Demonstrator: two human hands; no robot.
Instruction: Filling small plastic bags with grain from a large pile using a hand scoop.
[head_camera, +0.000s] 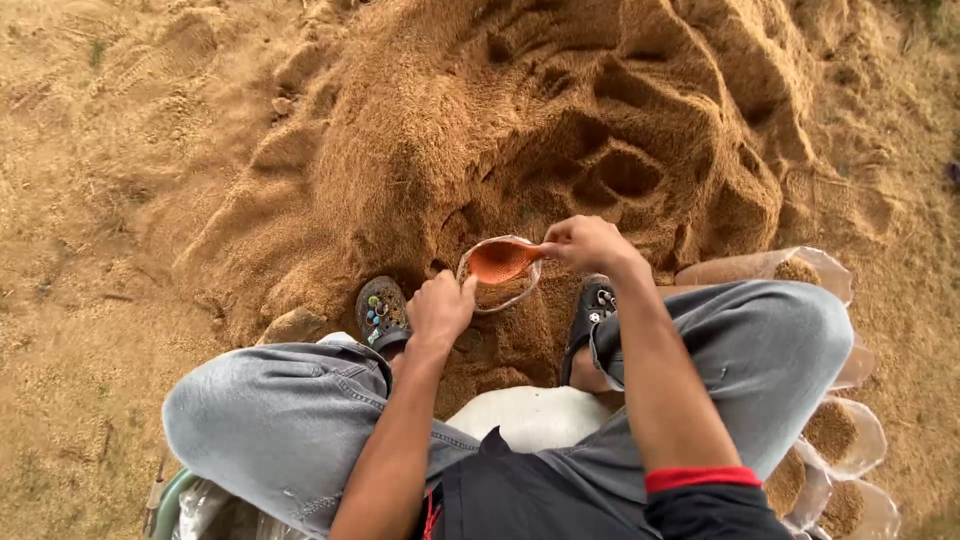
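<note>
I sit low over a big heap of brown sawdust-like material (560, 130). My left hand (438, 308) grips the rim of a clear plastic bag (492, 296), holding its mouth wide; the bag is partly filled with the brown material. My right hand (590, 243) holds the handle of an orange scoop (503, 261), whose bowl sits over the bag's mouth. My knees in grey jeans (280, 420) frame both hands, and my dark clogs (382, 310) rest on the heap's edge.
Several filled clear bags (845, 435) lie on the ground by my right leg, one more (790, 268) beyond the knee. A white sack (535, 415) sits between my legs. A greenish container edge (170, 505) shows at bottom left. Loose sandy ground (90, 200) surrounds the heap.
</note>
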